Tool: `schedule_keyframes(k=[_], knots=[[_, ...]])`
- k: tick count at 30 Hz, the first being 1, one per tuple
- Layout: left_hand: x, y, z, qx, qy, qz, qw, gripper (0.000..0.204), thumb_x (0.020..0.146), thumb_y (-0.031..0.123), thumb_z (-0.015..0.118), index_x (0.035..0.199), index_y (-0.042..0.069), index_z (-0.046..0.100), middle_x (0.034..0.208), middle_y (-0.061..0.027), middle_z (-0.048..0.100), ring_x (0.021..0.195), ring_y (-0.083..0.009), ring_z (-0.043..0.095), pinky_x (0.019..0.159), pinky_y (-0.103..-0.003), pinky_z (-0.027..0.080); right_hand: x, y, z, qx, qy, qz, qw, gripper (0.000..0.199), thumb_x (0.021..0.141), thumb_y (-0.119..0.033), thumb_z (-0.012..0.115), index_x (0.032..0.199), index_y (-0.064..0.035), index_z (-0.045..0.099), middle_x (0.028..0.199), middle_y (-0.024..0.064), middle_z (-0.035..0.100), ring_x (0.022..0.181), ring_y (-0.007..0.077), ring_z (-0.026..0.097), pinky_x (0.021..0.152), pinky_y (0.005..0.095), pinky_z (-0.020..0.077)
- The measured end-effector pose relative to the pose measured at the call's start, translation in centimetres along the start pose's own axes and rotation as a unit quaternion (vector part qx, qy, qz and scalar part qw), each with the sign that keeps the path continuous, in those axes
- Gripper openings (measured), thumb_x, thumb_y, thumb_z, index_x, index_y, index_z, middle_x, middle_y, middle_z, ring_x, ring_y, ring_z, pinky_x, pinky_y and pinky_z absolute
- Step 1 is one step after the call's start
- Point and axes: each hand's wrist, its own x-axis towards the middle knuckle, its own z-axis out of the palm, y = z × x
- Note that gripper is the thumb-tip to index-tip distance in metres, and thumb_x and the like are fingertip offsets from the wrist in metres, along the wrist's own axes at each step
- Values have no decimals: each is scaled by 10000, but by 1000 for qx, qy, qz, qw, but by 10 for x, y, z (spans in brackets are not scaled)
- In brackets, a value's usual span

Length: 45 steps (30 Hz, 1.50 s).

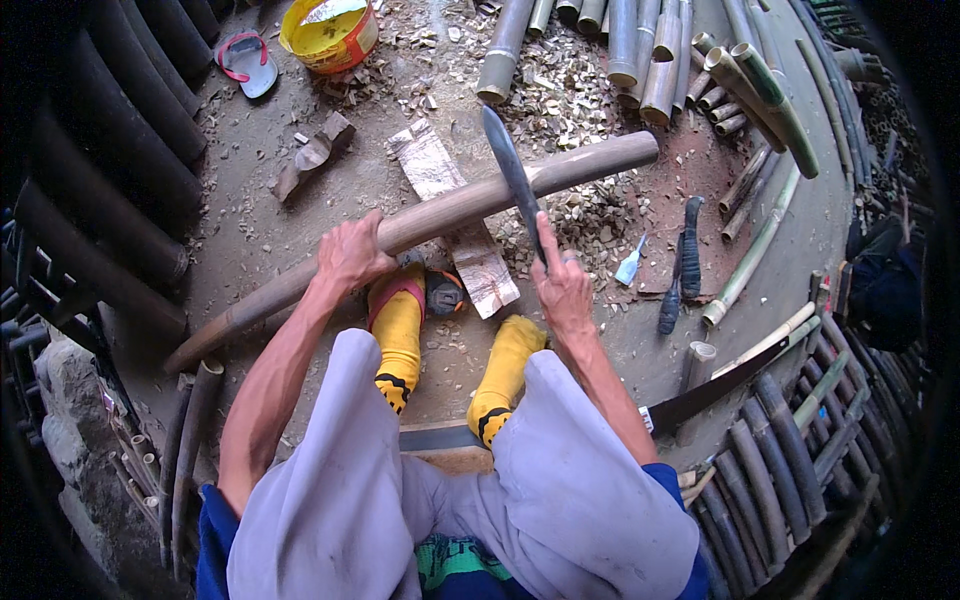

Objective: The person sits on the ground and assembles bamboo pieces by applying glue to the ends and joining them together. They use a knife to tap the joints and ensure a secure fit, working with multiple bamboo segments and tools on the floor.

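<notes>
A long brown bamboo pole (pixel 440 215) slants from the lower left up to the right, resting across a wooden board (pixel 468 245) on the ground. My left hand (pixel 352 252) is closed around the pole, left of the board. In my right hand (pixel 562 290) is a long-bladed knife (pixel 511 165), its handle mostly hidden by my fingers. My index finger stretches along the knife, and the blade crosses over the pole with its tip pointing away from me. Whether the edge touches the pole I cannot tell.
Wood chips (pixel 590 215) litter the ground. Beyond them lie cut bamboo pieces (pixel 622 60) and a yellow bucket (pixel 330 35); a sandal (pixel 248 66) is beside it. On the right are a black-handled tool (pixel 691 245), a small pale bottle (pixel 630 262) and a saw (pixel 715 392). A tape measure (pixel 444 292) lies near my foot.
</notes>
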Motion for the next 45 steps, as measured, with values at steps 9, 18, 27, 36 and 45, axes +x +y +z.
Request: schedule_keyframes(k=[9,18,27,36,45], knots=[[9,18,-3,9,-26,-12,1000,577,565,317,785,1080,116,619,897,-207,686,861,-412,660,758,-502,527,1,15,1,-13,65,-33,997,719,895,-177,575,1518,-274,231,658,202,549,474,339,556,488,469,536],[12,23,-6,17,-15,3,1000,533,576,330,764,1037,96,635,886,-203,691,856,-388,670,768,-484,530,14,15,-14,86,42,67,993,657,939,-149,498,1526,-186,205,765,186,625,532,278,576,486,409,524],[17,8,-12,-56,-72,27,995,629,547,322,751,1121,80,658,978,-203,687,931,-359,660,825,-439,520,19,31,3,124,186,31,974,709,917,-140,514,1531,-257,179,571,79,495,414,204,494,359,359,485],[13,-7,0,-135,54,131,981,554,561,325,737,1011,36,592,853,-211,653,872,-385,641,781,-442,503,13,28,6,127,81,8,989,684,932,-191,526,1525,-271,195,618,140,554,509,223,576,415,359,537],[1,7,-1,-36,28,75,996,547,631,307,763,1078,67,560,934,-195,669,860,-395,649,759,-483,505,9,20,8,176,93,-1,980,701,917,-215,553,1518,-316,206,597,105,539,420,164,488,377,296,510]])
